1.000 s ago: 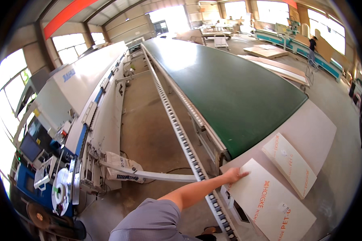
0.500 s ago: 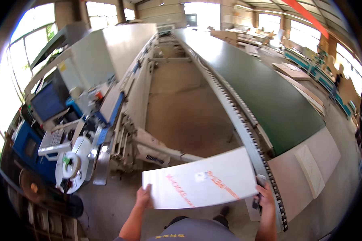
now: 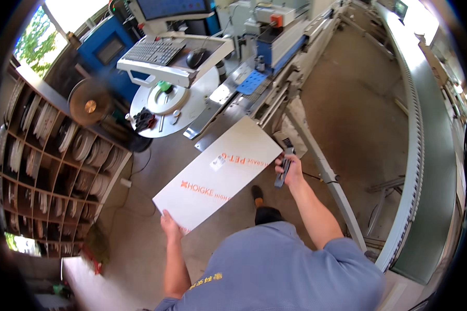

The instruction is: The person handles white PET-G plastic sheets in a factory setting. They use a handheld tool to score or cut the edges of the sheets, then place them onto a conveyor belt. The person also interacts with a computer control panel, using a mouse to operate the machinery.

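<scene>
A white rectangular panel with orange print and a small white label hangs tilted in front of me. Its lower left end is gripped by my left hand, thumb on the top face. At the opposite end, my right hand is closed round a dark grey, flat, elongated hand tool, whose exact kind I cannot make out. The fingers of that hand also meet the panel's right corner. The far corner of the panel overlaps the metal machine bed in view; whether they touch is unclear.
Ahead stand a keyboard shelf, a round plate with a white edging-band roll and a blue machine cabinet. A rack of coiled bands fills the left. On the right run a steel frame bar and a green conveyor belt.
My view has turned left, toward the machine and rack. The panel has gone from nearly level to slanting, its right end swung away from the conveyor. Both hands keep their hold.
</scene>
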Tool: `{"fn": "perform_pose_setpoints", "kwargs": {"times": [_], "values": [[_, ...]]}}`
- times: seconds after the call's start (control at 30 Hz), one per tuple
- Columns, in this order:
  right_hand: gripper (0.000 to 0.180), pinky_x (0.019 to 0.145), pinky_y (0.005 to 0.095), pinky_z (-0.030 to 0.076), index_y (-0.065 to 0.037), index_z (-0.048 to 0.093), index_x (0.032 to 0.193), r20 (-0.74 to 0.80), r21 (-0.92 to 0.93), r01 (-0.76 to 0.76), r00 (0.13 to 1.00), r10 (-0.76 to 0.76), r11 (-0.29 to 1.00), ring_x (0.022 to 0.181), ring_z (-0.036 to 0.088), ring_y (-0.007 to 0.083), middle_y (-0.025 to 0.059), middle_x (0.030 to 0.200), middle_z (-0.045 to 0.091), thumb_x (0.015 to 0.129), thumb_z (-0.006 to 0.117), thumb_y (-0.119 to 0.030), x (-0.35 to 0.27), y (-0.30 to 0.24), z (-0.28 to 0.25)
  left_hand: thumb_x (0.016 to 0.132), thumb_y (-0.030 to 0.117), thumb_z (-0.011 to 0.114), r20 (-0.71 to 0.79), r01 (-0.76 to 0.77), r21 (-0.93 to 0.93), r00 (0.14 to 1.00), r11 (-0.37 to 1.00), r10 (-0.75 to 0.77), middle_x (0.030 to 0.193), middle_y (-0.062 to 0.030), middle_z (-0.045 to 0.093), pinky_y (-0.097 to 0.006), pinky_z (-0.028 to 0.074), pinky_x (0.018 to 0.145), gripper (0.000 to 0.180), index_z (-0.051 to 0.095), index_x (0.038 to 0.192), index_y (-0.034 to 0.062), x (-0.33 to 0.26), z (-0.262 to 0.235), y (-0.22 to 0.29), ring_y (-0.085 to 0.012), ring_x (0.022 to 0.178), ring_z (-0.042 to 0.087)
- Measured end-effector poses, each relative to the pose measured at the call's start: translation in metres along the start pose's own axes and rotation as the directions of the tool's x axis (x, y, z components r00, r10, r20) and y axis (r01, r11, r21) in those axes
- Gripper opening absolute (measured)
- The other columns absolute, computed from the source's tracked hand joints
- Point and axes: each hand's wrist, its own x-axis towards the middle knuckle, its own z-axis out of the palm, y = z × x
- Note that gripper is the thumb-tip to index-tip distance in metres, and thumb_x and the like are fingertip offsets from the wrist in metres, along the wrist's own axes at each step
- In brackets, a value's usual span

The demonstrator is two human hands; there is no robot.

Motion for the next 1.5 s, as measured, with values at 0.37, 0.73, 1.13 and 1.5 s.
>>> {"fn": "perform_pose_setpoints", "kwargs": {"times": [0.37, 0.73, 1.13, 1.5], "values": [[0.086, 0.044, 0.0242, 0.038, -0.01, 0.008, 0.156, -0.067, -0.845, 0.071, 0.969, -0.236, 0.53, 0.054, 0.048, 0.0109, 0.0116, 0.095, 0.064, 0.081, 0.048, 0.001, 0.083, 0.022, 0.034, 0.105, 0.041, 0.042, -0.224, 0.147, -0.009, 0.964, 0.989, -0.145, 0.099, -0.0135, 0.064, -0.035, 0.052, 0.075, 0.048, 0.052, 0.112, -0.0058, 0.033, 0.155, -0.009, -0.0198, 0.083, 0.063], [0.097, 0.069, 0.025, 0.048, -0.009, -0.011, 0.156, -0.034, -0.93, 0.037, 0.982, -0.185, 0.365, 0.075, 0.054, 0.0129, 0.0084, 0.092, 0.061, 0.081, 0.049, 0.005, 0.114, 0.011, 0.083, 0.08, 0.023, 0.075, 0.505, -0.575, 0.686, 0.817, 0.447, 0.276, 0.14, -0.02, 0.047, -0.047, 0.037, 0.109, 0.069, 0.044, 0.138, -0.0004, 0.022, 0.199, 0.059, -0.0359, 0.128, 0.047], [0.088, 0.059, 0.0237, 0.045, -0.011, 0.013, 0.157, -0.074, -0.916, 0.051, 0.953, -0.293, 0.399, 0.065, 0.051, 0.009, 0.0024, 0.079, 0.056, 0.079, 0.048, 0.003, 0.179, -0.068, 0.086, 0.065, 0.037, 0.084, 0.867, -0.844, 0.436, 0.487, 0.312, 0.104, 0.157, -0.0249, 0.022, -0.067, 0.015, 0.112, 0.098, 0.039, 0.144, 0.0019, 0.05, 0.304, 0.044, -0.0455, 0.147, 0.015], [0.072, 0.045, 0.0191, 0.035, -0.011, 0.026, 0.152, -0.117, -0.891, 0.09, 0.901, -0.417, 0.445, 0.055, 0.043, 0.0045, -0.0021, 0.074, 0.048, 0.088, 0.058, -0.007, 0.213, -0.13, 0.089, 0.073, 0.042, 0.075, 0.943, -0.93, 0.24, 0.292, 0.277, 0.162, 0.157, -0.0211, 0.022, -0.061, 0.004, 0.115, 0.095, 0.034, 0.144, -0.0048, 0.079, 0.402, 0.055, -0.0336, 0.148, 0.016]]}}
